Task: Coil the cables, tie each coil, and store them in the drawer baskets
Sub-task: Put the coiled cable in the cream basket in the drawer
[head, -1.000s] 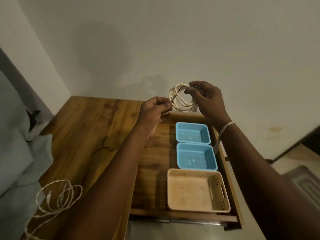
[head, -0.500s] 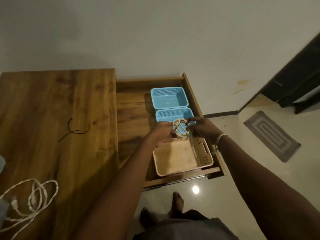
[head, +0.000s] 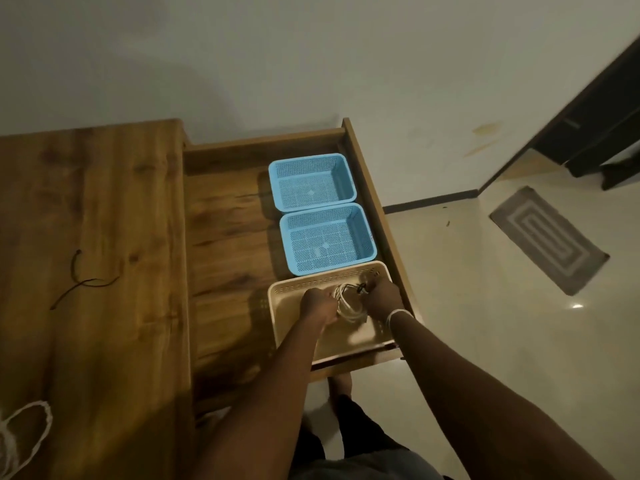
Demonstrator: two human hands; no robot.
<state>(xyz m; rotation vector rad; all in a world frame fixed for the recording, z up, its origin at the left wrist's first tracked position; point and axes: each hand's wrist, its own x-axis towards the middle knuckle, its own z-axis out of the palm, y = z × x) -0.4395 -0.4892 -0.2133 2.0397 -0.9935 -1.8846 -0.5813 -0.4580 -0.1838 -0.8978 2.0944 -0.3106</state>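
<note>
The coiled cable [head: 348, 304] is a pale, cream-white bundle of several tight loops, with a dark tie or plug end showing at its upper right. It sits inside the beige basket [head: 287, 292], low in the open drawer [head: 228, 237] at the frame centre. The left hand [head: 318, 305] grips the left side of the coil with curled fingers; the right hand [head: 382, 296] pinches the right side near the dark end. Two blue baskets [head: 341, 183] stand in a row above the beige one, touching each other. A second white cable [head: 24, 434] lies loose on the table [head: 104, 341] at the lower left, and a thin dark cord [head: 81, 284] rests at mid left.
</note>
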